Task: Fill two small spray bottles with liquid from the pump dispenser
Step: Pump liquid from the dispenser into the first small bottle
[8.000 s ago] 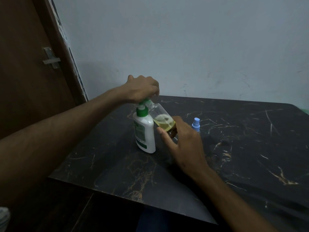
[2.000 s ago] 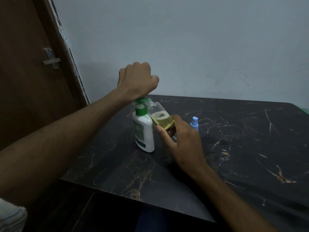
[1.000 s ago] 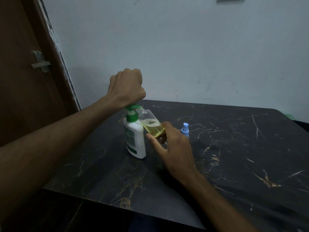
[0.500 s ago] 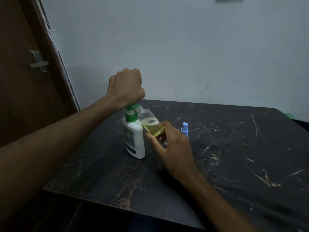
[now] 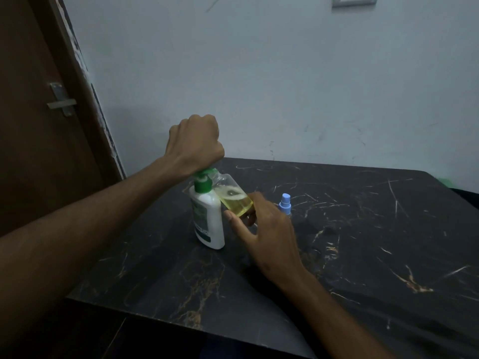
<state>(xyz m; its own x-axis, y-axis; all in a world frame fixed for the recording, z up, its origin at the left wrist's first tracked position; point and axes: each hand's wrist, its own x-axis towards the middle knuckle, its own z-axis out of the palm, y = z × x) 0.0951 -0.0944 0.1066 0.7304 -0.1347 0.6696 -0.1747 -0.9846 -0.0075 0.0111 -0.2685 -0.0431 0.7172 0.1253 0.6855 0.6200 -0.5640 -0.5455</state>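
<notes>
The clear spray bottle (image 5: 234, 199), part-filled with yellow liquid, is held tilted by the right hand (image 5: 267, 229), neck under the pump dispenser (image 5: 207, 216) spout to catch flow. The pump head is pressed by the fisted left hand (image 5: 194, 143). A blue-capped bottle (image 5: 285, 204) waits just beyond.

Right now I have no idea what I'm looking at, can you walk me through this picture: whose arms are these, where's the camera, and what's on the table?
There is no machine here. The single view comes from a camera worn on a person's head, looking down at their own two arms. The left hand is a fist pressing on the green pump of a white pump dispenser standing on a dark marble table. The right hand holds a tilted clear spray bottle, partly filled with yellow liquid, its mouth up at the pump's spout. Behind that hand stands a second small bottle with a blue spray top. On the left is a brown door.
</notes>
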